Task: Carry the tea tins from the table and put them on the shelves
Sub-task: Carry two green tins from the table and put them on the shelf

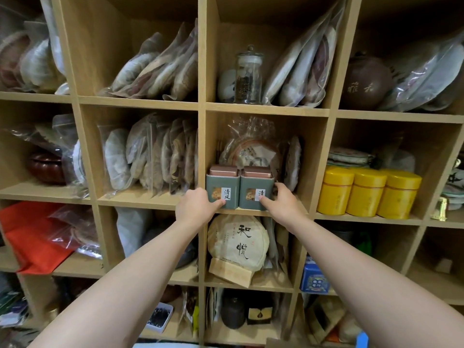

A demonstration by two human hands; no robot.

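Head view: two green tea tins stand upright and touching, side by side, at the front edge of a cubby of the wooden shelves (pixel 202 146); the left tin (pixel 221 189) sits against the cubby's left wall, the right tin (pixel 254 192) just beside it; both have copper-coloured lids and a white label with dark characters. The left hand (pixel 197 205) is wrapped on the left tin, thumb across its lower front; the right hand (pixel 282 200) clasps the right tin, thumb on its front, fingers round its right side; both hands are closed on their tins. Behind the tins leans a bagged tea cake (pixel 251 151); in the cubby right of the tins stand three yellow canisters (pixel 367 193); below the tins a wrapped round tea cake (pixel 237 241) stands on edge; above them is a glass jar (pixel 248 76).
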